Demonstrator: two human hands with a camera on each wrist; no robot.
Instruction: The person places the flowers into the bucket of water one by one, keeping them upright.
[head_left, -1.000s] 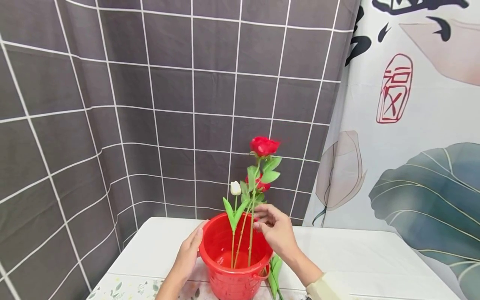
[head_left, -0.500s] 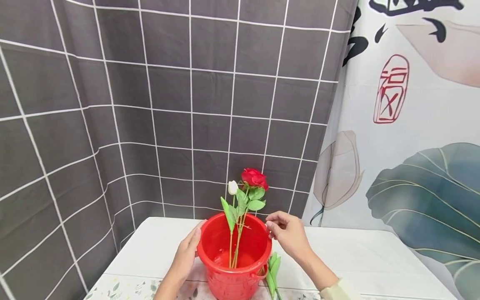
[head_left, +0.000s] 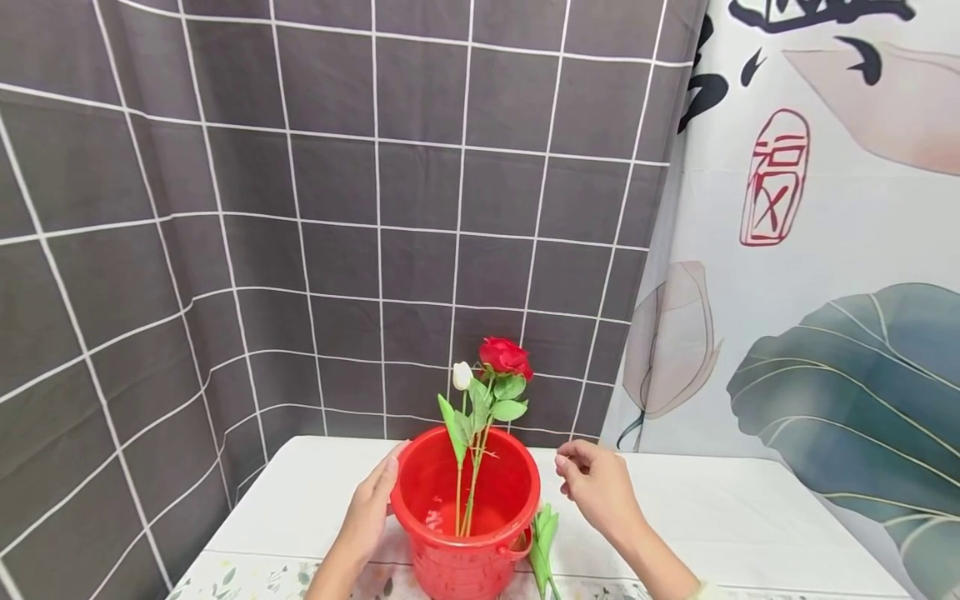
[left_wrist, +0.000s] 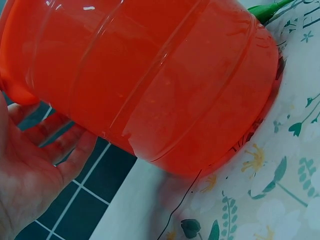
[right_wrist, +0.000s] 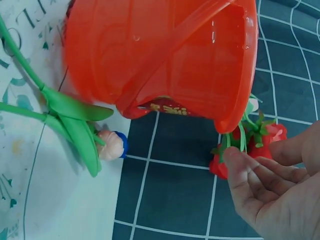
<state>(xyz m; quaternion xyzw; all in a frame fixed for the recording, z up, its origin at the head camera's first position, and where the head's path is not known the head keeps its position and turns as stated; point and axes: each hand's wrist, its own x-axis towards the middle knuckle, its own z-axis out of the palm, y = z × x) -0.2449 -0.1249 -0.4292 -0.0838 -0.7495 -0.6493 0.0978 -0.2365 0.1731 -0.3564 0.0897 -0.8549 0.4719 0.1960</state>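
Observation:
A red plastic bucket (head_left: 467, 567) stands on the table. Inside it lean a white artificial tulip (head_left: 462, 377) and red roses (head_left: 506, 357), their stems reaching the bottom; in the right wrist view two red blooms (right_wrist: 266, 141) show past the rim. My left hand (head_left: 369, 508) rests against the bucket's left side near the rim, its fingers (left_wrist: 75, 150) extended along the outer wall. To the right of the bucket, my right hand (head_left: 596, 483) hovers apart from it, fingers loosely bent, holding nothing.
Green-leaved tulips (head_left: 543, 542) lie on the table right of the bucket; the right wrist view shows a pale pink bloom (right_wrist: 109, 145) and a bit of blue behind it. The bucket's handle (right_wrist: 170, 50) hangs down. A dark gridded curtain (head_left: 420, 250) backs the white table (head_left: 720, 517).
My right hand lets go of a tall rose, which drops lower among the other stems, then moves right, away from the bucket. The left hand stays at the bucket's side.

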